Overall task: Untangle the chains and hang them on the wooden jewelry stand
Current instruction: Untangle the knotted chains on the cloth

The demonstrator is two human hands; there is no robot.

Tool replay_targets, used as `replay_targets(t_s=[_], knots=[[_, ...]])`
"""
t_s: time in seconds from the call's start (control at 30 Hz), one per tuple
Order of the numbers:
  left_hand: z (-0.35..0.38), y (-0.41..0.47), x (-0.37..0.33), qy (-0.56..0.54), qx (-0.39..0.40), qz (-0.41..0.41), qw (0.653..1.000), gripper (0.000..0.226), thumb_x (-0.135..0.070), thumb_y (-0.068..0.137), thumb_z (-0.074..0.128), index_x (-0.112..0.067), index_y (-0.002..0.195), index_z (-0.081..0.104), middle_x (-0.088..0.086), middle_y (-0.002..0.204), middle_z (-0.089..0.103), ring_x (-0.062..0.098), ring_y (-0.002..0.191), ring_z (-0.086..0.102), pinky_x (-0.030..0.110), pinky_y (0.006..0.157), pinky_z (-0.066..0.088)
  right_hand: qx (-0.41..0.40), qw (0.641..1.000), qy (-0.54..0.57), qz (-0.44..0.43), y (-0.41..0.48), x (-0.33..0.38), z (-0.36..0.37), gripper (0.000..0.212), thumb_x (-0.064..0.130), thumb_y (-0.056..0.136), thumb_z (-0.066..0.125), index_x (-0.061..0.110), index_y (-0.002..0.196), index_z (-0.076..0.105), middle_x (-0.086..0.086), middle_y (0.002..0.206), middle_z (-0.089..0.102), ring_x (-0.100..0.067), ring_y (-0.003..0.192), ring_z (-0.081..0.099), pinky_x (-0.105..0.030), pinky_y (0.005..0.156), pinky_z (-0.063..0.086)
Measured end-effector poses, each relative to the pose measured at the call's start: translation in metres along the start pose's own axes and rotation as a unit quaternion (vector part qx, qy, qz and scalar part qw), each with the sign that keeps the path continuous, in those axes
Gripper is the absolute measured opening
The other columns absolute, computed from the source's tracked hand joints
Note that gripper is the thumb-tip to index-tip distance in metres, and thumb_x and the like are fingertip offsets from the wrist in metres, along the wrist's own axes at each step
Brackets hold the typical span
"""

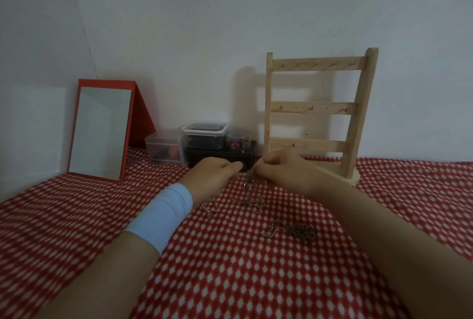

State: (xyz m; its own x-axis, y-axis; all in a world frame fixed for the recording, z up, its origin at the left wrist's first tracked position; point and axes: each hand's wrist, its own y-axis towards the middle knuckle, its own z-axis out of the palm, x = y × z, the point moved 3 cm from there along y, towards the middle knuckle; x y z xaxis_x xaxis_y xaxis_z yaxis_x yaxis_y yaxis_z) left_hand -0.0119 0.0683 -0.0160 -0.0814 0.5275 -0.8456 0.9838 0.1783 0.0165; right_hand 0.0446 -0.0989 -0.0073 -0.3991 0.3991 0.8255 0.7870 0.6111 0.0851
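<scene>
I have my right hand (pixel 279 168) pinched on 1 thin chain (pixel 249 192), lifting its end off the red cloth (pixel 230 267). My left hand (pixel 215 175) is curled beside it; I cannot tell if it grips. A knotted clump (pixel 299 232) lies nearer me. The wooden stand (pixel 316 107) is bare. Pulling hard could tighten the knots.

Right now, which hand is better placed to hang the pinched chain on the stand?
Right. The right hand already pinches the chain in its fingers and sits just in front of the wooden jewelry stand. The left hand is farther from the stand, on the side toward the boxes; its grip is unclear.
</scene>
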Motion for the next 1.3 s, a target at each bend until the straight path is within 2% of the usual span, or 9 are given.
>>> replay_targets(t_s=[0.23, 0.33, 0.5, 0.6, 0.77, 0.9, 1.1, 1.2, 1.3], knots=[[-0.015, 0.001, 0.003, 0.15, -0.059, 0.05, 0.986, 0.045, -0.046, 0.088, 0.064, -0.034, 0.124, 0.04, -0.006, 0.096, 0.063, 0.011, 0.088, 0.062, 0.031, 0.084, 0.049, -0.047, 0.998, -0.048, -0.008, 0.001, 0.0, -0.001, 0.039, 0.035, 0.107, 0.046, 0.018, 0.082, 0.071, -0.001, 0.076, 0.073, -0.001, 0.064, 0.067, -0.023, 0.071, 0.053], [-0.014, -0.001, -0.001, 0.179, -0.03, 0.126, 0.975, 0.014, -0.032, 0.096, 0.057, -0.036, 0.108, 0.063, -0.017, 0.094, 0.067, 0.003, 0.088, 0.062, 0.029, 0.09, 0.049, -0.075, 0.996, 0.038, 0.009, 0.005, -0.005, -0.001, 0.044, 0.038, 0.108, 0.04, 0.01, 0.09, 0.069, -0.009, 0.088, 0.076, -0.018, 0.08, 0.072, -0.036, 0.084, 0.059], [-0.02, 0.005, 0.002, 0.173, -0.033, 0.128, 0.976, 0.026, -0.028, 0.099, 0.05, -0.035, 0.077, 0.062, -0.011, 0.093, 0.063, 0.007, 0.091, 0.058, 0.028, 0.084, 0.043, -0.094, 0.919, 0.376, 0.073, 0.005, -0.006, -0.005, 0.042, 0.032, 0.11, 0.036, 0.009, 0.08, 0.054, -0.011, 0.078, 0.066, -0.026, 0.077, 0.064, -0.045, 0.089, 0.055], [-0.031, 0.012, 0.011, 0.178, -0.053, 0.114, 0.976, 0.032, -0.03, 0.097, 0.049, -0.038, 0.069, 0.061, 0.001, 0.099, 0.06, 0.015, 0.092, 0.058, 0.036, 0.089, 0.046, -0.067, 0.893, 0.438, 0.076, 0.003, -0.01, -0.01, 0.042, 0.038, 0.108, 0.041, 0.012, 0.078, 0.052, -0.006, 0.069, 0.058, -0.021, 0.066, 0.061, -0.042, 0.08, 0.058], [-0.044, 0.011, 0.011, 0.216, -0.081, 0.099, 0.968, 0.031, -0.026, 0.096, 0.047, -0.03, 0.069, 0.062, -0.001, 0.089, 0.065, 0.017, 0.087, 0.062, 0.037, 0.086, 0.049, -0.14, 0.971, 0.166, 0.097, 0.006, -0.023, -0.019, 0.024, 0.03, 0.096, 0.068, 0.012, 0.083, 0.058, -0.002, 0.069, 0.049, -0.013, 0.054, 0.041, -0.025, 0.051, 0.036], [-0.04, 0.005, 0.006, 0.227, -0.045, 0.064, 0.971, 0.031, -0.027, 0.099, 0.041, -0.025, 0.076, 0.061, -0.006, 0.077, 0.072, 0.01, 0.075, 0.062, 0.032, 0.081, 0.048, -0.17, 0.98, -0.034, 0.094, 0.01, -0.024, -0.025, 0.027, 0.031, 0.094, 0.069, 0.011, 0.077, 0.061, 0.001, 0.073, 0.062, -0.012, 0.067, 0.058, -0.025, 0.06, 0.045], [-0.022, -0.01, 0.001, 0.29, 0.15, -0.007, 0.945, 0.028, -0.029, 0.098, 0.049, -0.023, 0.075, 0.064, -0.006, 0.074, 0.069, 0.014, 0.065, 0.063, 0.026, 0.067, 0.05, -0.011, 0.924, -0.354, 0.147, 0.008, -0.03, -0.022, 0.031, 0.048, 0.091, 0.068, 0.02, 0.104, 0.07, 0.001, 0.105, 0.071, -0.01, 0.091, 0.061, -0.023, 0.075, 0.048], [-0.014, -0.018, 0.005, 0.348, 0.235, -0.047, 0.906, 0.021, -0.04, 0.089, 0.061, -0.032, 0.075, 0.074, -0.011, 0.1, 0.072, 0.011, 0.096, 0.064, 0.028, 0.092, 0.05, 0.035, 0.901, -0.418, 0.113, 0.005, -0.025, -0.017, 0.027, 0.038, 0.093, 0.069, 0.023, 0.115, 0.072, 0.005, 0.117, 0.068, -0.01, 0.101, 0.057, -0.018, 0.079, 0.044], [-0.013, -0.016, 0.001, 0.392, 0.196, -0.022, 0.899, 0.022, -0.043, 0.089, 0.061, -0.033, 0.076, 0.076, -0.016, 0.098, 0.069, 0.01, 0.1, 0.06, 0.029, 0.097, 0.046, 0.008, 0.912, -0.41, -0.009, 0.006, -0.011, -0.015, 0.023, 0.026, 0.095, 0.066, 0.036, 0.115, 0.072, 0.018, 0.121, 0.061, -0.007, 0.112, 0.054, -0.027, 0.102, 0.044]])
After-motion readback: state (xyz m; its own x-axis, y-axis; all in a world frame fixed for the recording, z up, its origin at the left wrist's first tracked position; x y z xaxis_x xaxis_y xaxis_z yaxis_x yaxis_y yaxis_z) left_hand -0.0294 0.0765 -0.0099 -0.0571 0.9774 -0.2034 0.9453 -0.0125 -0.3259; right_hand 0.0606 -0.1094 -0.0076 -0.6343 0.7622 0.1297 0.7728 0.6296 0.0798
